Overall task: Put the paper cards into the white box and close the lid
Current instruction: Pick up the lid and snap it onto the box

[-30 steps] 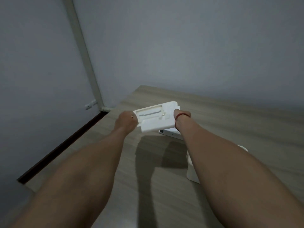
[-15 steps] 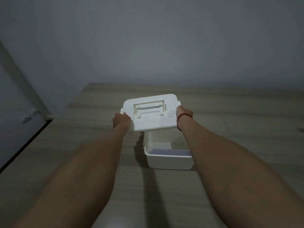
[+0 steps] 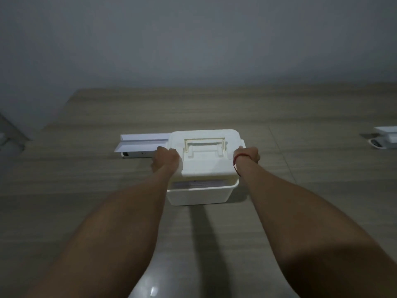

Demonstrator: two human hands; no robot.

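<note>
The white box [image 3: 198, 195] stands on the wooden table, in the middle of the head view. Its white lid [image 3: 206, 160], with a recessed carry handle on top, hovers just above the box, tilted so a gap shows along the near rim. My left hand [image 3: 165, 160] grips the lid's left edge and my right hand [image 3: 247, 155], with a red string on the wrist, grips its right edge. Through the gap I see the pale edge of paper cards [image 3: 199, 183] inside the box.
A long white tray-like object [image 3: 141, 146] lies on the table behind and left of the box. Another white object [image 3: 384, 138] sits at the far right edge. A grey wall rises behind the table [image 3: 86, 190].
Both hands have carried the lid down and toward the box, from held high above it to almost resting on its rim. The view has swung right.
</note>
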